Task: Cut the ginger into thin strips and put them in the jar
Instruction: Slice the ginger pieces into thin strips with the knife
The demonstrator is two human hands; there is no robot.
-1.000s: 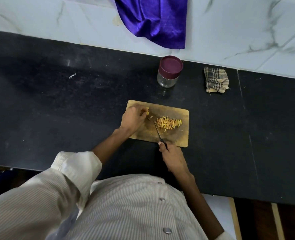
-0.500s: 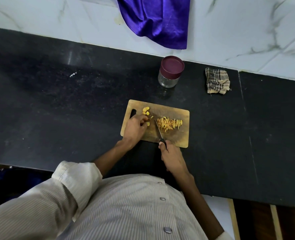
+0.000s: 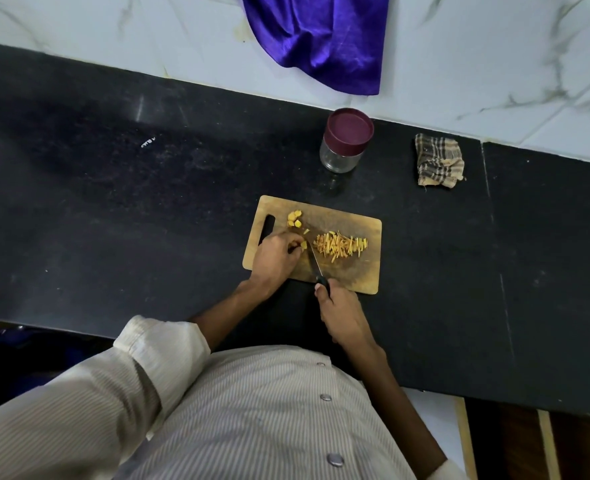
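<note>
My left hand (image 3: pixel 276 256) pins a small, firm ginger piece (image 3: pixel 302 246) mid-frame; right hand (image 3: pixel 342 315) grips knife (image 3: pixel 314 263) handle. Light, slippery: keep fingertips curled back.

The black stone counter (image 3: pixel 113 209) abuts a white marble-patterned wall (image 3: pixel 494 46). Above the counter, a purple cloth (image 3: pixel 321 36) hangs against that wall.
</note>
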